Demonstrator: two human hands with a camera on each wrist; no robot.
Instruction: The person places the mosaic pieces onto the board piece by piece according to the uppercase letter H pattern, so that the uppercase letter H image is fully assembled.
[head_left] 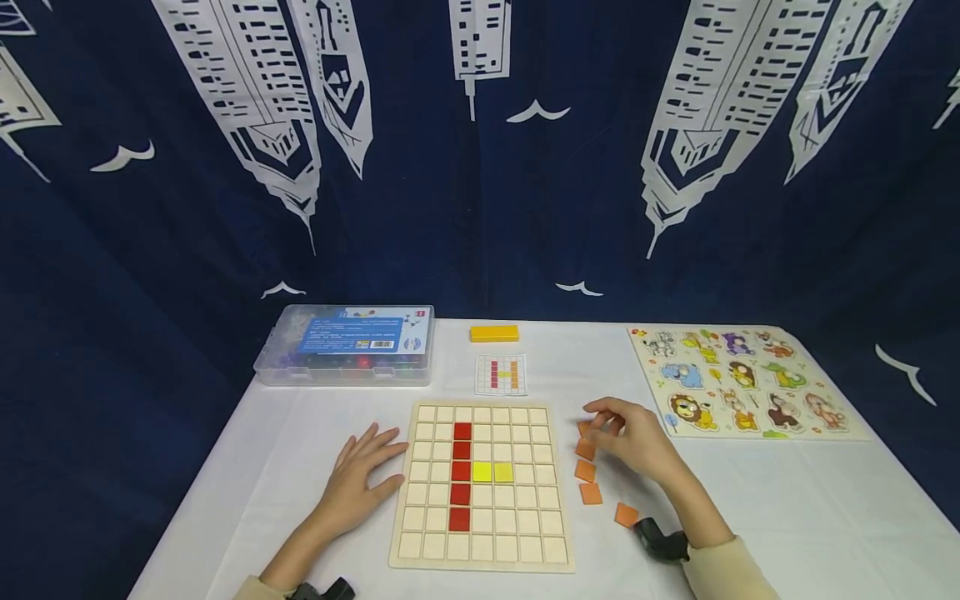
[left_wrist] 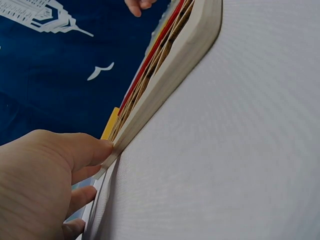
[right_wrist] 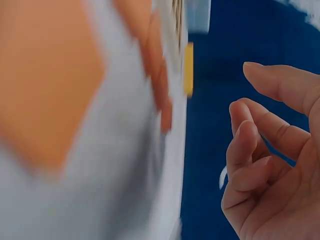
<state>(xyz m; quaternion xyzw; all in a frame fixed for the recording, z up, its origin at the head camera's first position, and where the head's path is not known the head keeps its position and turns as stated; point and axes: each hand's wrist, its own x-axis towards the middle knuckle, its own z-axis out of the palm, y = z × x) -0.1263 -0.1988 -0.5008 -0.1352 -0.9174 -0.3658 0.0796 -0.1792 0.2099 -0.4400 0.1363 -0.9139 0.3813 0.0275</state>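
Observation:
A wooden grid board lies on the table, holding a column of red square tiles and two yellow tiles side by side. My left hand rests at the board's left side, fingers spread, fingertips at its edge. In the left wrist view the thumb touches the board's rim. To the right of the board, several orange tiles form a loose row. Over the far end of that row hovers my right hand. Its thumb and index finger are apart in the right wrist view, with nothing between them.
A small pattern card lies behind the board, with a yellow block beyond it. At the back left is a clear plastic case. An animal puzzle board lies at the back right. A dark printed cloth hangs behind the table.

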